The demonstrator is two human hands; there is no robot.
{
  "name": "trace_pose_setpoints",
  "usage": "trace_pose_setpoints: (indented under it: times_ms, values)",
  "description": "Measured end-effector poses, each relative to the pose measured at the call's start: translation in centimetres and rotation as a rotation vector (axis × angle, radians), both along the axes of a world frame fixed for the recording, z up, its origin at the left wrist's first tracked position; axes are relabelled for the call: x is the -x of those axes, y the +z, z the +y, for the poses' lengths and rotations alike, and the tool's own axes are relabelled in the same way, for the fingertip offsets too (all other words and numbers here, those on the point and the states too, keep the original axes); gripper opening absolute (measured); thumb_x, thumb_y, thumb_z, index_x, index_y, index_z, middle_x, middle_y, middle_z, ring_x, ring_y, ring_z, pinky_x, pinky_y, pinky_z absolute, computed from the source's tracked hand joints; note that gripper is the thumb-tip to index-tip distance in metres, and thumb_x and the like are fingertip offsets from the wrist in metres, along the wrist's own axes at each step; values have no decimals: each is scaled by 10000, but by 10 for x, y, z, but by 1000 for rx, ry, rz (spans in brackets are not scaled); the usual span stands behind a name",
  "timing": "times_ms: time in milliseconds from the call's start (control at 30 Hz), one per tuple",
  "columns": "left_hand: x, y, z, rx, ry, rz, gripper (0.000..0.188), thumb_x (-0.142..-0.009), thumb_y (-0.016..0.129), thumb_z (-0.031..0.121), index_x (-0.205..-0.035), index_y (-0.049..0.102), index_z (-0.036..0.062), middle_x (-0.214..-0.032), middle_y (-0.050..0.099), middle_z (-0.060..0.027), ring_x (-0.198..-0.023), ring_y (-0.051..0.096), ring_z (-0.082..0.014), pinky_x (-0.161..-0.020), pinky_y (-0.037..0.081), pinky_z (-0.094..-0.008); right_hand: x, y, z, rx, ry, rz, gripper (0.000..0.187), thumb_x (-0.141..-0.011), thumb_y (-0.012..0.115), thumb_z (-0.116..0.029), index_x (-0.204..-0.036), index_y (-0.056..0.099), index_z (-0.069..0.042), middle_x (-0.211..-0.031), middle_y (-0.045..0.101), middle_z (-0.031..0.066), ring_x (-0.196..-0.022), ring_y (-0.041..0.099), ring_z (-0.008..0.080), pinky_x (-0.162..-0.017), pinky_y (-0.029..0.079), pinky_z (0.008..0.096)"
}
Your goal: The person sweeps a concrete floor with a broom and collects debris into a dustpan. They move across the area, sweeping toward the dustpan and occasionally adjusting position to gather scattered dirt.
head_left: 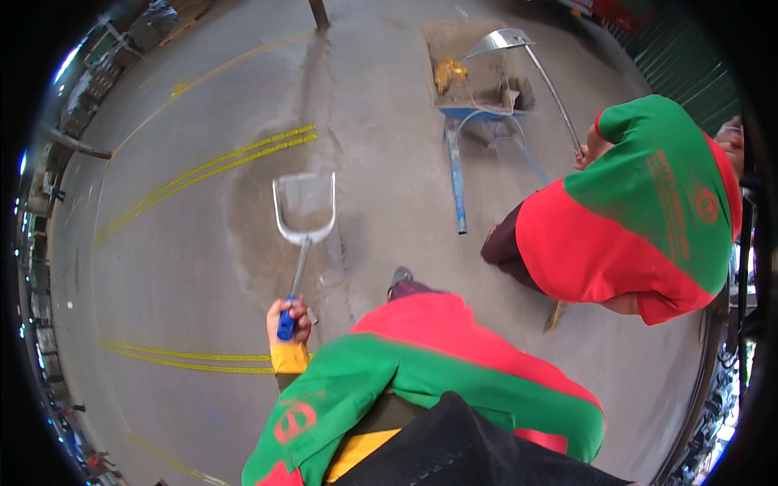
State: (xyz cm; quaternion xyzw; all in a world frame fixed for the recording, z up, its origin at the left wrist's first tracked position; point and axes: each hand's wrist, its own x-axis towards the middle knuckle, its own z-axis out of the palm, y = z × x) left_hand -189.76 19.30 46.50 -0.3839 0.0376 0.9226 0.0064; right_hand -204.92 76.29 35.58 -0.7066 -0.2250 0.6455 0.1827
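My left hand, in a yellow cuff, is closed round the blue grip of a metal dustpan. The dustpan has a silver U-shaped rim and a slim metal handle, and it points away from me over a darker, damp-looking patch of floor. Whether its pan touches the floor I cannot tell. My right hand does not show; my red and green shirt fills the lower middle. On the right, a co-worker in a matching shirt grips a long metal handle. The silver pan at its far end is tilted over a wheelbarrow.
The blue wheelbarrow holds a crumpled yellow thing and some dirt. Straw-coloured bristles show below the co-worker. Yellow lines mark the concrete floor on the left. A dark post stands at the back.
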Motion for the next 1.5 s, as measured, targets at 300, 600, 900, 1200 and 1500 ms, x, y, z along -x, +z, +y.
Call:
trace_pose_setpoints:
  times_ms: [300,600,900,1200,1500]
  values:
    - [238,52,-74,14,-198,146,280,-722,476,101,-970,478,-27,-666,486,12,-485,474,-97,-402,314,-233,352,110,-44,-103,106,299,345,-815,368,-149,-1143,433,-59,-1088,459,75,-956,448,196,-763,397,333]
    - [501,111,-186,201,-530,242,383,-713,504,102,-1086,459,28,-714,481,-6,-494,448,-86,-413,304,-213,392,118,-65,-274,-35,265,291,-787,403,-101,-1070,430,-42,-953,472,90,-814,460,210,-661,396,340]
    - [730,117,-160,997,-922,403,225,-683,558,78,-879,462,24,-627,485,-36,-438,490,-119,-366,385,-234,280,-6,-158,-179,-134,-7,241,-759,439,-54,-998,427,-24,-818,484,105,-672,471,224,-560,395,348]
    - [844,19,-63,1617,-966,546,304,-611,557,24,-904,480,1,-589,457,-29,-416,482,-130,-388,419,-270,251,-177,-300,182,42,-228,201,-731,475,-6,-926,424,-7,-683,496,120,-531,483,239,-458,394,356]
    - [856,-10,-79,2318,-1197,583,597,-649,554,89,-1219,377,99,-876,592,-193,-772,576,-373,-662,463,-424,255,-219,-318,292,-86,-226,217,-691,524,51,-868,403,20,-553,492,137,-401,478,263,-375,382,377]
